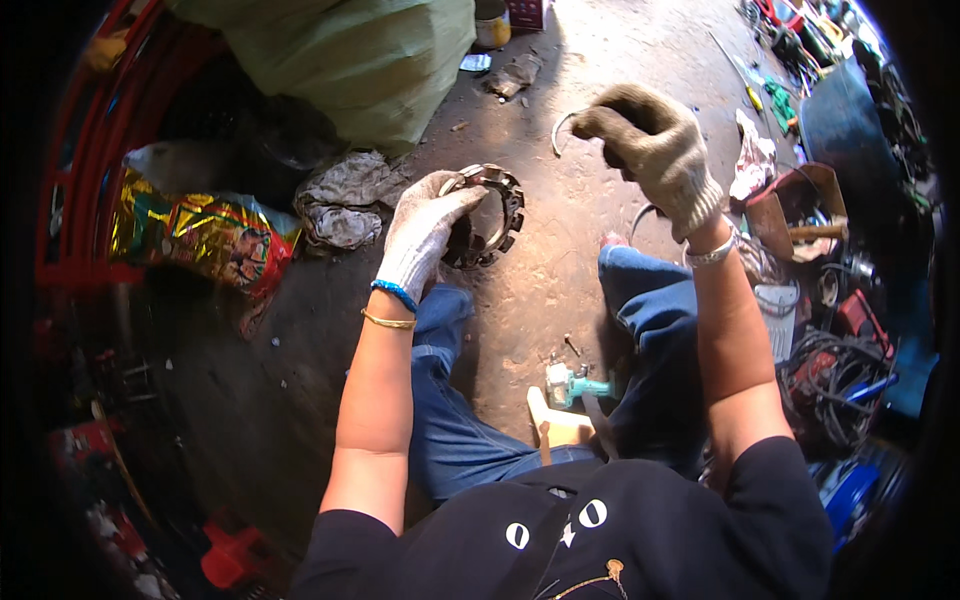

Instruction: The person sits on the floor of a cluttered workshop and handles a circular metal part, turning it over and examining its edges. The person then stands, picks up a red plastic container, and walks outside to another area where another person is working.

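My left hand (428, 215), in a pale knit glove, grips a dark round metal ring (510, 220) with a notched rim and a lighter inner band, held over the floor near my left knee. My right hand (650, 145), in a stained knit glove, is raised to the right of the ring, apart from it, its fingers closed on a thin curved metal strip (557, 135). Below, between my legs, lie a teal tool (580, 386) and a pale angular piece (555, 425).
A pale green sheet (350, 60), crumpled cloth (340, 200) and a shiny gold package (210, 230) are at the left. A cardboard box (810, 190), a blue container (840, 115) and tangled cables (825, 390) crowd the right. A red rack (75, 200) edges the far left.
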Action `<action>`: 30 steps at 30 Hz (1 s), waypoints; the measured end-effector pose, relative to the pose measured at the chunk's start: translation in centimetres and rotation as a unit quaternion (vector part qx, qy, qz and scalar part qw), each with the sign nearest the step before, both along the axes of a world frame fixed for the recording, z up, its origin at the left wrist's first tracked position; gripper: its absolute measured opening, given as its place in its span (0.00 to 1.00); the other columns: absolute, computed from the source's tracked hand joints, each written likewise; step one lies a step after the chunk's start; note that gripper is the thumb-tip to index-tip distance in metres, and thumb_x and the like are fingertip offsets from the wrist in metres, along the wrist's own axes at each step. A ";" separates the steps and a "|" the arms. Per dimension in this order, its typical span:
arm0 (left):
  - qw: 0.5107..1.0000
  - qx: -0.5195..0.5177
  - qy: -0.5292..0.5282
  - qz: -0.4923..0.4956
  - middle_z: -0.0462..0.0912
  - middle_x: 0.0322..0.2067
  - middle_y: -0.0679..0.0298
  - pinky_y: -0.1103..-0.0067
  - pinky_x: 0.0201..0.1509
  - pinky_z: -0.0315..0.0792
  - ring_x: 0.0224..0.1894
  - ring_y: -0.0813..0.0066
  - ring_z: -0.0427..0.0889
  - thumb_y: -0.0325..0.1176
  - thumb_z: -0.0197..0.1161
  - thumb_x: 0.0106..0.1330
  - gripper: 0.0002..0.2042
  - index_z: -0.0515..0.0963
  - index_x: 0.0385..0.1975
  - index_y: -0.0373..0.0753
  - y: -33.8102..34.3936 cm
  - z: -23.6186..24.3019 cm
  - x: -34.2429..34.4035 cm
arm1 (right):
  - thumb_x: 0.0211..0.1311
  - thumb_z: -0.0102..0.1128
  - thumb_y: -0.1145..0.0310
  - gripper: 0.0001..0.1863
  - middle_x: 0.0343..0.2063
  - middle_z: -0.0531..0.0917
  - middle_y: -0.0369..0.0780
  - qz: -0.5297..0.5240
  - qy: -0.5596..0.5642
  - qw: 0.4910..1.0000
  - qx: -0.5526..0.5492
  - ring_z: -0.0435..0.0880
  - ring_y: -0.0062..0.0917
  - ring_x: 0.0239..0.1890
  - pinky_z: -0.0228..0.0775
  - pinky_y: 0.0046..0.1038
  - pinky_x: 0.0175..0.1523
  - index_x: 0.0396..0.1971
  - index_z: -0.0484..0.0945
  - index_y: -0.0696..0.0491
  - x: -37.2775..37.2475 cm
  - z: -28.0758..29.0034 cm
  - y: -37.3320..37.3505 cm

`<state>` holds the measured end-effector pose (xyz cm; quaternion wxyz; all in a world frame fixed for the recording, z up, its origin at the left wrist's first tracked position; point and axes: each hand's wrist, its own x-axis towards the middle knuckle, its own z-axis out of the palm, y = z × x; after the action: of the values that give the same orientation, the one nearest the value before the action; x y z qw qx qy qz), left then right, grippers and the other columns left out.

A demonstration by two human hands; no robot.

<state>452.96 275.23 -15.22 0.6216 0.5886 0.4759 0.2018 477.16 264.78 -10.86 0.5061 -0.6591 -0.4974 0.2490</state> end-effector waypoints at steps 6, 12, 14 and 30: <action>0.921 -0.246 -0.301 0.001 0.85 0.40 0.61 0.76 0.47 0.82 0.40 0.74 0.85 0.34 0.61 0.70 0.17 0.77 0.56 0.33 -0.3 0.6 -0.4 | 0.69 0.63 0.61 0.11 0.24 0.86 0.34 -0.076 -0.123 0.981 -0.131 0.78 0.15 0.22 0.70 0.21 0.29 0.38 0.86 0.53 4.2 -2.0 1.5; 0.922 -0.215 -0.317 -0.064 0.84 0.47 0.55 0.75 0.51 0.83 0.46 0.71 0.86 0.29 0.58 0.71 0.22 0.70 0.63 0.30 -0.7 1.3 -0.1 | 0.63 0.64 0.67 0.26 0.54 0.81 0.44 -0.124 -0.387 0.893 -0.194 0.82 0.38 0.52 0.74 0.33 0.59 0.62 0.73 0.43 1.9 -3.3 2.2; 0.926 -0.215 -0.307 -0.049 0.85 0.47 0.56 0.75 0.51 0.83 0.45 0.71 0.87 0.29 0.57 0.71 0.21 0.71 0.62 0.29 -0.7 1.5 -0.3 | 0.61 0.66 0.73 0.35 0.63 0.76 0.44 -0.059 -0.336 0.937 -0.078 0.79 0.40 0.60 0.71 0.32 0.67 0.69 0.66 0.42 -0.1 -3.4 2.1; 0.844 -0.278 -0.450 -0.087 0.72 0.63 0.44 0.60 0.66 0.74 0.63 0.56 0.77 0.48 0.56 0.74 0.34 0.60 0.68 0.25 -0.7 2.9 -0.5 | 0.60 0.66 0.70 0.06 0.26 0.84 0.37 0.094 0.214 0.970 -0.062 0.79 0.17 0.21 0.70 0.19 0.25 0.35 0.85 0.55 -2.1 0.3 1.8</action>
<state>452.45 274.51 -12.36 0.9201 0.2745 0.1276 0.2486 475.04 266.63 -10.53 0.5338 -0.5708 -0.4206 0.4609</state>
